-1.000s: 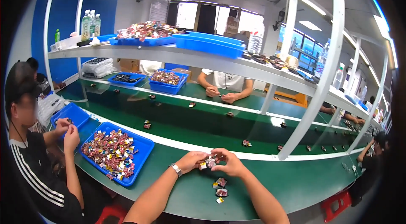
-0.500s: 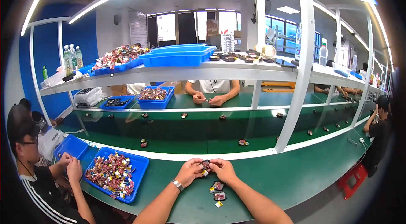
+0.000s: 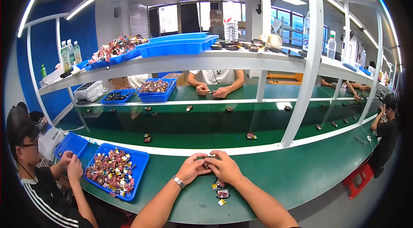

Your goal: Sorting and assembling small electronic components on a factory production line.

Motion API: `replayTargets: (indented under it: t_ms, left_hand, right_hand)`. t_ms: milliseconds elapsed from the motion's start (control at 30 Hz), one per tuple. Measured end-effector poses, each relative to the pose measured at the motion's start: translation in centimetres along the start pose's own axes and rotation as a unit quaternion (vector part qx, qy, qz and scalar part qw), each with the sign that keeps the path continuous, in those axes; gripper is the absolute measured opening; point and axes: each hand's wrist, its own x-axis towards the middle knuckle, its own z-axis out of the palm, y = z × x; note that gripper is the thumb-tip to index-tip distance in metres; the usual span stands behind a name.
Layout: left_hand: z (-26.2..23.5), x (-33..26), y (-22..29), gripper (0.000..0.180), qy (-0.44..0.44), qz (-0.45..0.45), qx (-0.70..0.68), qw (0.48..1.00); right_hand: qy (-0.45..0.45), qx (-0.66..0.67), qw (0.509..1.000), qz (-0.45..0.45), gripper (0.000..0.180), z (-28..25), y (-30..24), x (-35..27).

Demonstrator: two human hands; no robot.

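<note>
Both my hands are closed over a small dark plastic piece with a reddish circuit board (image 3: 207,164), held above the green table. My left hand (image 3: 192,171), with a metal watch on the wrist, grips it from the left side. From the right, my right hand (image 3: 224,169) pinches it with the fingers on top, hiding most of it. Just below the hands lies a similar dark shell with a reddish board and a yellow-white tab (image 3: 223,194). Another such piece (image 3: 220,183) sits partly behind my right hand.
A blue tray (image 3: 144,159) heaped with reddish boards stands left, beside a seated co-worker (image 3: 32,172). Beyond a white rail, a dark green belt (image 3: 202,127) carries scattered pieces. White posts (image 3: 303,68) support a shelf with blue trays (image 3: 176,47). Another person's hands (image 3: 211,91) work across the belt.
My right hand has turned over the top of the held piece, covering its board and tab. Pieces on the belt have shifted slightly right, and the view has tilted a little.
</note>
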Motion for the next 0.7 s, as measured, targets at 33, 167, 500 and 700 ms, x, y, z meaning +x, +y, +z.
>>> replayTargets:
  t_ms: [33,167,500,700]
  left_hand:
    - [0.3,0.0,0.0,0.028,0.004,0.001,0.000,1.000]
    - [0.8,-0.1,-0.2,0.027,0.007,-0.004,0.042,0.999]
    - [0.4,0.1,0.0,0.035,-0.043,0.014,0.040,0.998]
    - [0.4,-0.1,0.1,0.038,-0.059,0.015,0.069,0.996]
  right_hand:
    - [0.001,-0.001,1.000,0.000,0.019,0.0,0.3,-0.1]
    - [-0.055,0.022,0.998,0.006,0.015,-0.2,1.0,0.0]
    - [-0.060,0.082,0.993,0.068,0.013,0.1,1.8,-0.3]
    - [-0.066,0.087,0.992,0.070,0.014,0.3,1.5,-0.3]
